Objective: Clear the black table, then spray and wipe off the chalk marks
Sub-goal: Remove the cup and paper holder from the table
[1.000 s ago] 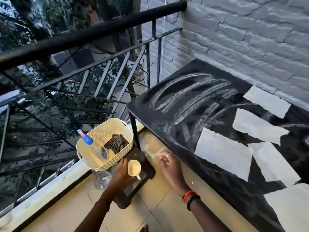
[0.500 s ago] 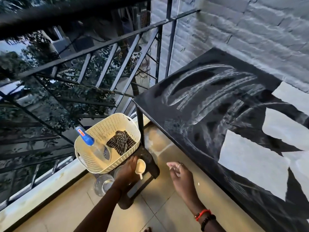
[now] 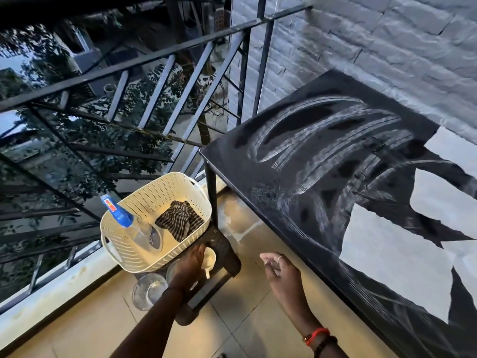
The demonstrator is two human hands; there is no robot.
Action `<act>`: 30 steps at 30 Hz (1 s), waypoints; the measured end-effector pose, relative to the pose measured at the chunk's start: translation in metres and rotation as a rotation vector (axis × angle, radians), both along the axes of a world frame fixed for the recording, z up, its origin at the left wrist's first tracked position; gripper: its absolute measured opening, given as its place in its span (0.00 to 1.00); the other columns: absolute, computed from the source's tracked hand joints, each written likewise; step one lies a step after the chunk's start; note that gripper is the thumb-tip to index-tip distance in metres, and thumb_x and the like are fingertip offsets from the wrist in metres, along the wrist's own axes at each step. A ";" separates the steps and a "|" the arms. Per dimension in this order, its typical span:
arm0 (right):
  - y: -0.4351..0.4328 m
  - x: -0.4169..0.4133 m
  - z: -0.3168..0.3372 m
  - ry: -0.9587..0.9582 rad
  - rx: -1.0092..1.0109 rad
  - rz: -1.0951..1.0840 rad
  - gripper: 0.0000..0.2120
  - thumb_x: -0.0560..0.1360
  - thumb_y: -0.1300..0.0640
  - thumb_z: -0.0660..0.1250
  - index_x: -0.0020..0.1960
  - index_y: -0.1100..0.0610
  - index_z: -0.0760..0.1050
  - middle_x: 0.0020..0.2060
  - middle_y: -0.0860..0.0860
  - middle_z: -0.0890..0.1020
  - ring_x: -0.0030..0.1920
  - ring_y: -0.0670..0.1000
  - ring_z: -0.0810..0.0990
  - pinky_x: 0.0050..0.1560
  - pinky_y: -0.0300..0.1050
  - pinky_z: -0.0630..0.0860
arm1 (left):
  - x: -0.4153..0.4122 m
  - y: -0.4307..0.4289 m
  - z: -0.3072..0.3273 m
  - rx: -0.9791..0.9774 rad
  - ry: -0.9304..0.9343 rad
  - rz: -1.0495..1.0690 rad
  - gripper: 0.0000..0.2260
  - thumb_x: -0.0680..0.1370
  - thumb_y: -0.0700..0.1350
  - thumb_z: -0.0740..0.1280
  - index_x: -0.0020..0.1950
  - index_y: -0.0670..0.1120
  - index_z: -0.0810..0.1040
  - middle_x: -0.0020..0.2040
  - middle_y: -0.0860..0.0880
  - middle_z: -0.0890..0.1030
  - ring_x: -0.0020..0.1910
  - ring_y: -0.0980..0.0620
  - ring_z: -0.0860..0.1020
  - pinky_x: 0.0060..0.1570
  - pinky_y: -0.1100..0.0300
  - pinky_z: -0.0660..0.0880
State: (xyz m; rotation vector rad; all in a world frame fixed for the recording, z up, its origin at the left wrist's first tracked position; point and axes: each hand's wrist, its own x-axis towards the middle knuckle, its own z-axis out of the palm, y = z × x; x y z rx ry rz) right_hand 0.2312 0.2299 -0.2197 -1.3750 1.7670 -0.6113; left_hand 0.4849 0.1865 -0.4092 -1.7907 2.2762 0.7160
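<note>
Low left, on the dark stool [image 3: 224, 250] beside the perforated cream basket [image 3: 144, 251] | left hand [image 3: 189, 266] curled round a small white cup [image 3: 211, 259], light, brittle | right hand [image 3: 281, 275] loosely curled, holding nothing | black table [image 3: 232, 156] right, matte, chalk marks [image 3: 322, 140] smeared | paper sheets [image 3: 392, 257] on it, flimsy, lift by an edge | spray bottle [image 3: 121, 215] and soft striped cloth [image 3: 179, 220] in basket

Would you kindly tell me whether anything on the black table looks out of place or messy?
Yes. White chalk smears streak the table near the railing, and several white paper sheets lie scattered at odd angles, some overlapping, farther along it. Nothing looks spilled or broken.
</note>
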 end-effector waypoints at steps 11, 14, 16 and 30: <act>-0.008 -0.001 0.000 -0.014 0.013 -0.004 0.11 0.78 0.63 0.60 0.59 0.57 0.76 0.56 0.50 0.80 0.52 0.40 0.76 0.46 0.20 0.69 | -0.011 -0.001 0.018 -0.117 -0.028 -0.036 0.46 0.44 0.45 0.83 0.59 0.37 0.69 0.47 0.38 0.84 0.41 0.43 0.84 0.37 0.55 0.81; -0.009 -0.002 0.003 -0.025 0.008 -0.006 0.11 0.78 0.63 0.60 0.59 0.57 0.76 0.56 0.49 0.80 0.52 0.40 0.76 0.46 0.20 0.69 | -0.015 -0.003 0.027 -0.141 -0.064 -0.049 0.47 0.42 0.45 0.84 0.58 0.35 0.72 0.47 0.37 0.83 0.42 0.41 0.84 0.39 0.53 0.81; -0.009 -0.002 0.006 -0.034 0.002 -0.009 0.11 0.78 0.64 0.60 0.59 0.57 0.76 0.55 0.49 0.80 0.52 0.40 0.76 0.46 0.20 0.69 | -0.016 -0.004 0.032 -0.121 -0.073 -0.048 0.48 0.40 0.47 0.84 0.57 0.34 0.74 0.47 0.36 0.83 0.42 0.41 0.84 0.40 0.52 0.81; 0.003 -0.019 0.060 -0.092 -0.044 -0.113 0.11 0.78 0.63 0.60 0.59 0.58 0.76 0.52 0.47 0.79 0.47 0.35 0.75 0.42 0.19 0.68 | -0.038 0.009 0.078 0.093 0.084 0.170 0.35 0.55 0.50 0.81 0.56 0.36 0.78 0.42 0.37 0.83 0.38 0.41 0.84 0.35 0.54 0.81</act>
